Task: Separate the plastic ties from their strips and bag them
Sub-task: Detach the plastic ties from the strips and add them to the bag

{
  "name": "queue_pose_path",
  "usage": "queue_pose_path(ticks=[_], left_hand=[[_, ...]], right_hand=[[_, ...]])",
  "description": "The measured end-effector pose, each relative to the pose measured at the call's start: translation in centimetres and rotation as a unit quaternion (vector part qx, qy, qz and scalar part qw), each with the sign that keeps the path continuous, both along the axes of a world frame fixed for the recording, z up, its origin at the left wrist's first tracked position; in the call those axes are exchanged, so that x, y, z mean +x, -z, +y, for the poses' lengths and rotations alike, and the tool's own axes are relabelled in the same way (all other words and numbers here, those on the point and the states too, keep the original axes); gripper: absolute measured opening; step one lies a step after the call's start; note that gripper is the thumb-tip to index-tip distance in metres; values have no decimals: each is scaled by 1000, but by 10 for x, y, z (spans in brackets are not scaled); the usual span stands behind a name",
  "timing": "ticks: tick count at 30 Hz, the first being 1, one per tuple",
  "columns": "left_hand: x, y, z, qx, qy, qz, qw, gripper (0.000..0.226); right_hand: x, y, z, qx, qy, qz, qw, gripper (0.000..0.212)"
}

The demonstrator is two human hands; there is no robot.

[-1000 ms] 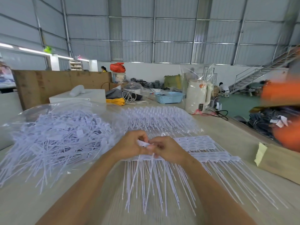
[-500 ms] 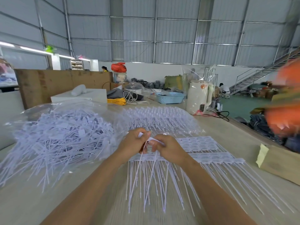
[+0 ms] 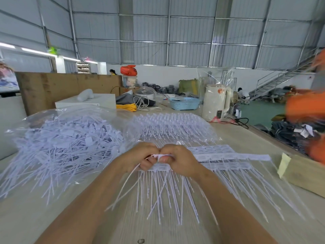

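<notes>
Head view shows your left hand and right hand pinching one white tie above the strips mid-table. Your clear bag of loose ties lies left, a cardboard box right, a kettle beyond.

My hands meet at the tabletop's middle, over the tie strips. The bag of loose ties lies toward the left edge. The kettle and basket stand at the far edge.
</notes>
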State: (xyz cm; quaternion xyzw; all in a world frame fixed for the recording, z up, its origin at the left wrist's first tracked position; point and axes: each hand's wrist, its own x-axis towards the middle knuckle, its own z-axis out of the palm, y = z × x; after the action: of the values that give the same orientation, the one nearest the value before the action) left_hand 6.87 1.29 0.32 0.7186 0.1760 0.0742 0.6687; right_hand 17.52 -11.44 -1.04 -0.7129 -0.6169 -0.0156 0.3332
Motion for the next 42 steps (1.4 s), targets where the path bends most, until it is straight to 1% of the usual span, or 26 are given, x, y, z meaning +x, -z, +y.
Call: queue_pose_path(ticks=[1, 3, 4, 5, 6, 8, 9, 10, 11, 12, 13, 14, 15, 17, 19, 21, 23, 24, 26, 29, 32, 35, 37, 39, 41, 42], left_hand=[[-4, -2, 4, -55, 37, -10, 998, 30], [-9, -5, 9, -161, 104, -45, 980, 31], [-9, -6, 9, -200, 111, -68, 971, 32], [-6, -6, 7, -225, 92, -94, 966, 31], [0, -4, 4, -226, 52, -120, 965, 30], [12, 3, -8, -152, -35, -146, 977, 29], [17, 7, -15, -113, -62, -141, 982, 33], [21, 12, -21, -95, -72, -130, 984, 44], [23, 15, -25, -95, -61, -121, 986, 56], [23, 16, -28, -103, -35, -122, 987, 65], [23, 15, -30, -107, -4, -127, 986, 69], [22, 14, -32, -99, 19, -133, 986, 67], [21, 13, -33, -87, 30, -141, 986, 60], [21, 15, -34, -71, 28, -159, 984, 44], [22, 20, -34, -71, 30, -168, 983, 34], [22, 21, -34, -67, 29, -164, 984, 25], [23, 22, -31, -81, 10, -169, 982, 12], [23, 22, -29, -95, -7, -176, 980, 9], [24, 22, -26, -104, -39, -193, 975, 11], [24, 21, -25, -73, -67, -195, 976, 13], [22, 21, -27, -36, -87, -191, 977, 14], [21, 18, -31, 6, -100, -183, 978, 23], [19, 16, -32, 6, -98, -177, 979, 25], [18, 15, -32, 6, -95, -160, 982, 24], [19, 14, -31, 25, -100, -124, 987, 19], [20, 13, -32, 25, -101, -105, 989, 16]], right_hand=[[-2, -5, -2, 16, -28, 57, 998, 8], [-4, -17, -11, 62, -57, 166, 983, 12], [-2, -22, -17, 87, -58, 202, 974, 14], [0, -26, -22, 110, -54, 227, 966, 15], [1, -29, -27, 128, -47, 242, 961, 15], [1, -30, -28, 153, -37, 262, 952, 12], [-1, -29, -26, 163, -29, 263, 951, 10], [-2, -26, -21, 166, -13, 251, 953, 8], [-3, -22, -17, 160, 9, 221, 962, 6], [-3, -18, -12, 146, 34, 177, 973, 3], [-3, -14, -7, 134, 58, 133, 980, 2], [-2, -11, -4, 129, 83, 105, 983, 6], [-1, -9, -2, 130, 101, 96, 982, 10], [-1, -7, -3, 130, 95, 104, 981, 20], [0, -7, -6, 103, 37, 158, 981, 27], [1, -10, -11, 77, 3, 213, 974, 28], [7, -12, -15, 77, 26, 234, 969, 30], [10, -12, -16, 70, 46, 234, 969, 32], [15, -11, -18, 38, 67, 218, 973, 33], [14, -7, -17, -1, 72, 172, 982, 29], [15, -7, -17, 14, 67, 158, 985, 29], [12, -7, -17, 25, 41, 166, 985, 18], [9, -6, -14, 36, 34, 149, 988, 15], [9, -4, -12, 40, 46, 77, 995, 16], [14, -2, -12, 10, 79, -48, 996, 12], [16, -1, -13, 1, 88, -89, 992, 12]])
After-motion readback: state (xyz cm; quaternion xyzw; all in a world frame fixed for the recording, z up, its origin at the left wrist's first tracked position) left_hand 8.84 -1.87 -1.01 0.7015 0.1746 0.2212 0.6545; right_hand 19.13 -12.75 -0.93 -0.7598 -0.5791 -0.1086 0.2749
